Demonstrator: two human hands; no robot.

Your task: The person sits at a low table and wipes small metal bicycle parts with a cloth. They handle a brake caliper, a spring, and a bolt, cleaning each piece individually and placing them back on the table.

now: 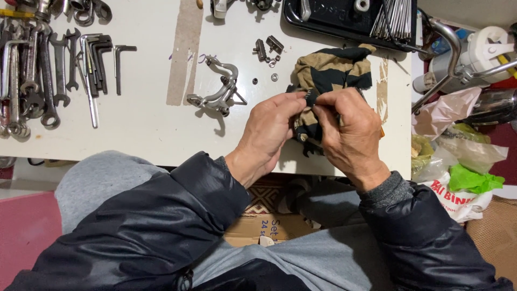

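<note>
Left hand (pixel 269 134), right hand (pixel 347 132) pinching striped rag (pixel 331 70), small part hidden inside

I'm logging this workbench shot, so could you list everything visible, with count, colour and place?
Rag: one, tan and black, under both hands.
Small part: one, dark, pinched between the fingertips.
Brake caliper: one, silver, table centre.
Wrenches: many, steel, far left.
Hex keys: several, dark, beside wrenches.
Washers: a few, silver, by the rag.
Tray: one, black, top right.
Plastic bags: several, right of table.
Left hand: on rag.
Right hand: on rag.
</note>
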